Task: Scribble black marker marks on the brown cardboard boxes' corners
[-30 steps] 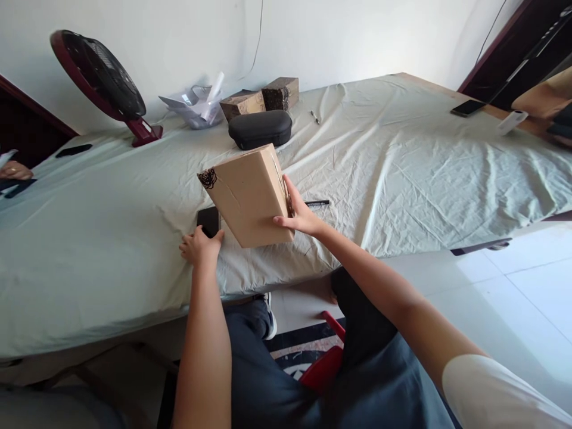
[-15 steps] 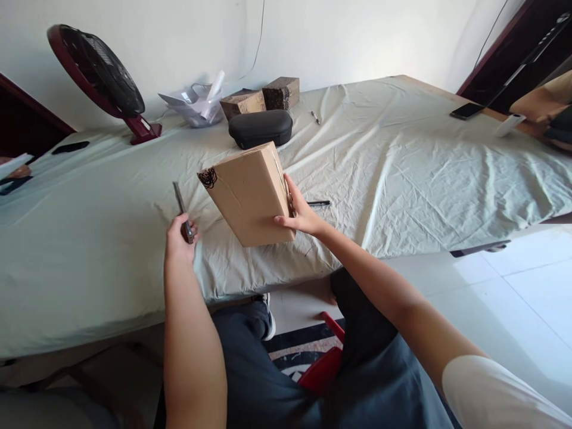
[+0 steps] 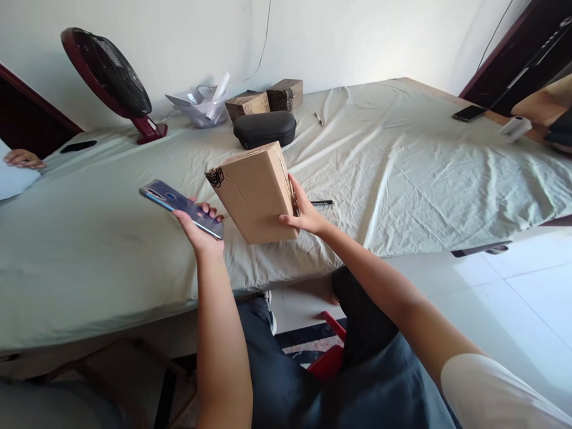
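My left hand (image 3: pixel 199 226) is closed around a smartphone (image 3: pixel 179 205) with a bluish, glossy back and a camera bump at its far end. The phone is tilted above the cloth, left of a brown cardboard box (image 3: pixel 257 199). My right hand (image 3: pixel 306 208) grips that box by its right side, thumb on the near face and fingers behind. The box is held tilted, with a black scribble on its upper left corner. A black pen (image 3: pixel 322 203) lies on the cloth just beyond my right hand.
A pale cloth (image 3: pixel 111 256) covers the table. Along the back stand a fan (image 3: pixel 111 77), a plastic basket (image 3: pixel 210 116) of papers, two patterned boxes (image 3: pixel 285 95) and a black case (image 3: pixel 264 129). Another person's hand (image 3: pixel 23 158) shows at left; a phone (image 3: pixel 469 113) lies at right.
My left hand has turned the phone from edge-on to show its back and brought it nearer the box. My right hand keeps its hold on the box, which has hardly moved.
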The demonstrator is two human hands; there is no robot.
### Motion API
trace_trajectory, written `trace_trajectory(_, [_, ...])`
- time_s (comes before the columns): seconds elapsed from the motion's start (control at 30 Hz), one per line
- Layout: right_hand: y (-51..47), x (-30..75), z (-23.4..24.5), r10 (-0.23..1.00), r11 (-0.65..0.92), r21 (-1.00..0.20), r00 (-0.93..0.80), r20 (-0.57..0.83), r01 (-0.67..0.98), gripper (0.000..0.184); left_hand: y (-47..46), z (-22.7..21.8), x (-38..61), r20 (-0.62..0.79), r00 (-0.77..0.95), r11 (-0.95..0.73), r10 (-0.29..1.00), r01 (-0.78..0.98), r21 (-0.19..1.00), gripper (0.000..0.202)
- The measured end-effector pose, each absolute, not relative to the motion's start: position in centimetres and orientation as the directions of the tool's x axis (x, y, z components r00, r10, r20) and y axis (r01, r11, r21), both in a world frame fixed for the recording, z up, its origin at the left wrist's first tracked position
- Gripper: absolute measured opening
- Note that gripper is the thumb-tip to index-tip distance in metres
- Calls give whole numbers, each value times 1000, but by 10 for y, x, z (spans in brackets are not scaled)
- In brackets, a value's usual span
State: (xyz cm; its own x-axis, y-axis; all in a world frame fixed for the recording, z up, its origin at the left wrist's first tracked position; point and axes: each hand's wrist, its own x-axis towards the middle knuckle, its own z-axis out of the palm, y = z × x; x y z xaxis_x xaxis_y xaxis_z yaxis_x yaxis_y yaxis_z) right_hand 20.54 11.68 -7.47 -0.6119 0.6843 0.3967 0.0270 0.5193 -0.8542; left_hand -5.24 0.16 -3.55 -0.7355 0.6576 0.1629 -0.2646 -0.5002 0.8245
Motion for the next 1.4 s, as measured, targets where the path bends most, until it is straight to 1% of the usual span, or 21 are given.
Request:
trace_trajectory(0.13, [117,207,-73,672,550,-835,-611,417,35,155,3,-18,-66,226,-764,-469,604,-111,876,85])
trace_trajectory(0.27, [120,212,-70,665,588,-805,-609,432,71,156,-3,-7,-77,295,-778,-436,555,29,899,73])
trace_trajectory(0.33, [122,213,-70,673,589,-805,-599,435,77,154,-8,0,-75,353,-783,-415,512,135,900,66])
trace_trajectory(0.4, [123,213,-70,687,582,-809,-579,439,78,155,-15,8,-69,420,-765,-353,488,267,897,63])
trace_trajectory(0.47, [125,213,-71,705,571,-817,-556,440,77,156,-24,16,-62,454,-731,-255,509,376,891,64])
trace_trajectory(0.6, [125,213,-73,733,547,-834,-526,431,79,157,-40,29,-53,434,-694,-100,574,466,879,68])
trace_trajectory(0.73, [125,213,-72,746,534,-842,-515,423,81,157,-47,35,-49,437,-702,-43,562,503,863,62])
trace_trajectory(0.87, [127,214,-73,750,526,-848,-508,423,70,160,-47,36,-49,439,-706,-88,556,475,876,68])
trace_trajectory(1.0, [128,215,-72,754,527,-847,-498,428,71,158,-45,34,-51,455,-696,-104,556,485,868,70])
trace_trajectory(1.17, [128,216,-73,755,521,-851,-498,425,63,159,-42,32,-50,445,-699,-7,560,533,846,68])
trace_trajectory(1.3, [129,216,-74,753,535,-841,-498,430,83,157,-38,32,-45,428,-692,22,581,539,842,66])
trace_trajectory(1.4, [130,217,-75,736,536,-840,-533,418,82,158,-34,22,-53,375,-725,109,577,524,845,69])
